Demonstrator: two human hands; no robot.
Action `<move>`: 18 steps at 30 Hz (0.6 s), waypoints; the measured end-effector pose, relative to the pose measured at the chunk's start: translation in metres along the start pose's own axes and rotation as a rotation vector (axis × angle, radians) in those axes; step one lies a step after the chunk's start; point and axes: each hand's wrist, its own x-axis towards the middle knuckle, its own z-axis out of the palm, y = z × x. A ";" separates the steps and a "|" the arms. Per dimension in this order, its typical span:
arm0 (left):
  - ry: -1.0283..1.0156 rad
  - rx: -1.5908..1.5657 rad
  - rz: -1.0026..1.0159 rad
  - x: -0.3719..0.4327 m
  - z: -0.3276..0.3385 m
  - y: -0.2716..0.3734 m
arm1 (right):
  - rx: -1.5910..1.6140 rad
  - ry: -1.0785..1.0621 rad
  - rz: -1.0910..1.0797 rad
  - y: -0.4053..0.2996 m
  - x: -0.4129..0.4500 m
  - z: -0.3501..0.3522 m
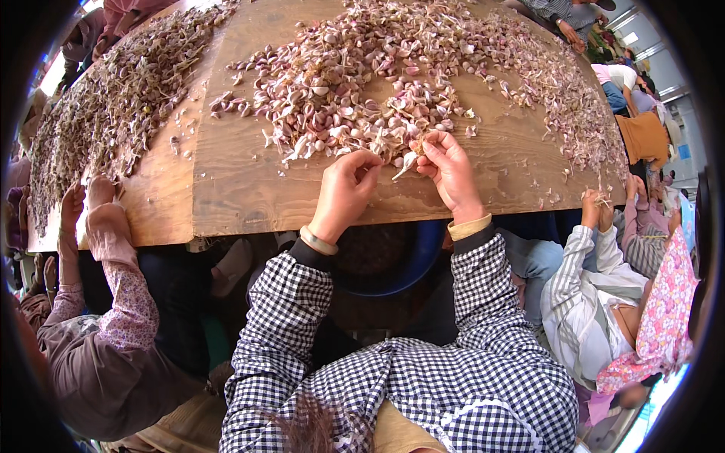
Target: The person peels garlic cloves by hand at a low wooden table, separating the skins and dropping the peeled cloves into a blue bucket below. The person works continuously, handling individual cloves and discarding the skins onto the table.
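My right hand [447, 170] holds a piece of garlic [406, 164] with a pale stem pointing down and left, and dry brown root matter between its fingertips. To the left of it, my left hand [350, 184] is curled with thumb and fingertips close together; whether anything small is between them cannot be told. Both hands are above the near edge of a wooden table [283, 198]. Just beyond them lies a heap of pinkish garlic cloves [340, 107] with loose skins and stems.
A darker garlic heap [113, 107] covers the table's left part. Below the table edge, between my arms, is a blue tub [422, 266]. A co-worker's hands [93, 209] rest at the edge on the left; another co-worker's hands [597, 208] hold garlic at right.
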 end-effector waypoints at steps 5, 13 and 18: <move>-0.138 -0.091 -0.055 0.006 0.013 0.016 | 0.036 -0.125 0.011 -0.008 -0.006 0.011; -0.347 -0.283 -0.308 0.008 0.016 0.025 | -0.208 -0.230 -0.061 -0.013 -0.017 0.023; -0.526 -0.504 -0.352 0.002 0.013 0.022 | -0.201 -0.305 -0.064 -0.021 -0.024 0.012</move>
